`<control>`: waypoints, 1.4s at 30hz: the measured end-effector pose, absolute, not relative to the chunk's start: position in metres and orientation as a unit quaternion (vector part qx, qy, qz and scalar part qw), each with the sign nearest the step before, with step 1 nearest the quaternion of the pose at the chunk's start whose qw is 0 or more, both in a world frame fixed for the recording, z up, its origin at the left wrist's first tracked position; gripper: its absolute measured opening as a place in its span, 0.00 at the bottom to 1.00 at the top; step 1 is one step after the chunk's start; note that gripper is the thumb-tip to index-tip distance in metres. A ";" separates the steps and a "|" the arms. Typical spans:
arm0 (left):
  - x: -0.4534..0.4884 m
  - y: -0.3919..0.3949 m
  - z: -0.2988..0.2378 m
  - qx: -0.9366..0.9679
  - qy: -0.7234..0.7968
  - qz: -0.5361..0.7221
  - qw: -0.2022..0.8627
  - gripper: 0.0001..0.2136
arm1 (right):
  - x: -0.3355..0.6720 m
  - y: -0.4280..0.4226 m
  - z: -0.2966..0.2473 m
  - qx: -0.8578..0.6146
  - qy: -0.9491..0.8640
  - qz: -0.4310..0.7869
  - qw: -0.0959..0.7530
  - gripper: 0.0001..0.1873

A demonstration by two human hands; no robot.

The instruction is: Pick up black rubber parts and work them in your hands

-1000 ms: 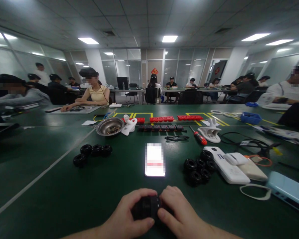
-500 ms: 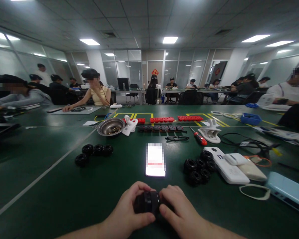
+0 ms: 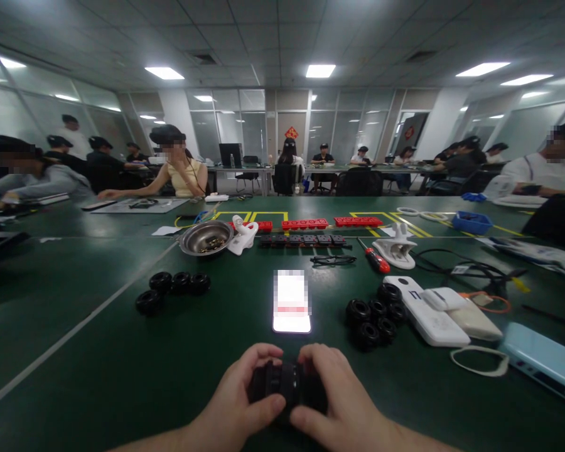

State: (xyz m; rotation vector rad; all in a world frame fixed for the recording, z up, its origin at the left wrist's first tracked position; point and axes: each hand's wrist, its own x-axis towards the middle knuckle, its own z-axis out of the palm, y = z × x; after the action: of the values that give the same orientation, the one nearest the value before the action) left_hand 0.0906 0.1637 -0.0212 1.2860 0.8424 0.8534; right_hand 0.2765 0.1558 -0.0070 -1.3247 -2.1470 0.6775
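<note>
Black part point(image 3: 289, 382) between them, our left hand point(image 3: 239, 392) and right hand point(image 3: 343, 389) are gripping from opposite sides, fingers curled, thumbs opposed. We are holding it just nearer us than the phone point(image 3: 292, 321).

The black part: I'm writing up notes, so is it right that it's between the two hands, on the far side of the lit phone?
Not the far side: the head view shows the black part between the left hand and right hand, on the near side of the lit phone.
</note>
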 end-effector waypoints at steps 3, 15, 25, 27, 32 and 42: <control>0.090 0.164 -0.020 0.569 0.372 0.366 0.635 0.20 | 0.277 0.158 -0.010 -0.450 -0.816 0.260 0.252 0.11; 0.094 0.162 -0.015 0.531 0.406 0.383 0.637 0.20 | 0.277 0.152 -0.003 -0.459 -0.812 0.236 0.274 0.24; 0.093 0.169 -0.017 0.525 0.398 0.370 0.655 0.21 | 0.278 0.157 -0.007 -0.460 -0.808 0.262 0.259 0.10; 0.093 0.169 -0.017 0.523 0.407 0.374 0.649 0.21 | 0.278 0.155 -0.004 -0.458 -0.807 0.262 0.265 0.16; 0.094 0.165 -0.014 0.523 0.396 0.396 0.642 0.21 | 0.278 0.154 -0.008 -0.476 -0.792 0.258 0.282 0.15; 0.092 0.169 -0.019 0.524 0.361 0.363 0.681 0.24 | 0.283 0.156 -0.004 -0.411 -0.821 0.245 0.310 0.11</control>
State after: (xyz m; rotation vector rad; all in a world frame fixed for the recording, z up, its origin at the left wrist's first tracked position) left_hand 0.0921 0.1693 -0.0188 1.1761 0.8091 0.8142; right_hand 0.2826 0.1564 -0.0038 -1.0867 -2.1694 0.6458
